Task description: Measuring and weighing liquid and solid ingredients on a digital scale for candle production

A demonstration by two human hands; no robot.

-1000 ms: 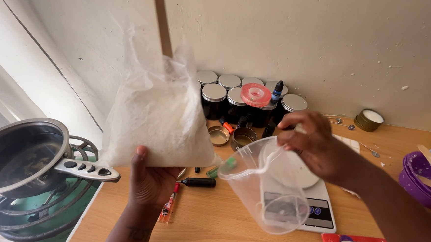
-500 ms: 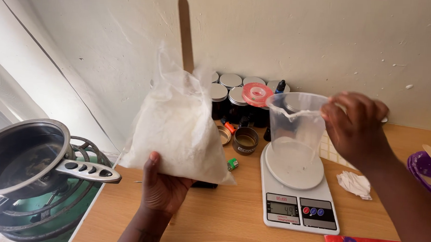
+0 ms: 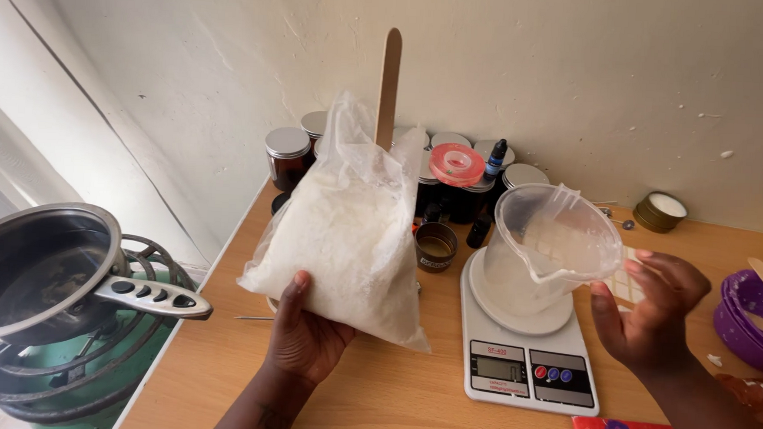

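Note:
My left hand (image 3: 305,337) grips from below a clear plastic bag (image 3: 345,239) full of white flakes and holds it upright above the wooden table (image 3: 389,398). A clear plastic measuring jug (image 3: 545,249) stands on a white digital kitchen scale (image 3: 522,361). My right hand (image 3: 650,311) hovers just right of the jug, fingers spread, thumb close to its spout. A flat wooden stick (image 3: 389,84) rises behind the bag; its lower end is hidden.
Dark lidded jars (image 3: 287,153), a pink tape roll (image 3: 455,164) and a dropper bottle (image 3: 495,159) line the wall. A small open tin (image 3: 436,246) sits beside the scale. A steel pot (image 3: 31,266) rests on a gas stove (image 3: 86,373) at left. A purple bowl (image 3: 746,316) is at right.
The jug went from my right hand, held in the air, down onto the scale. My right hand let go and drew back to the right. The bag shifted right and lower.

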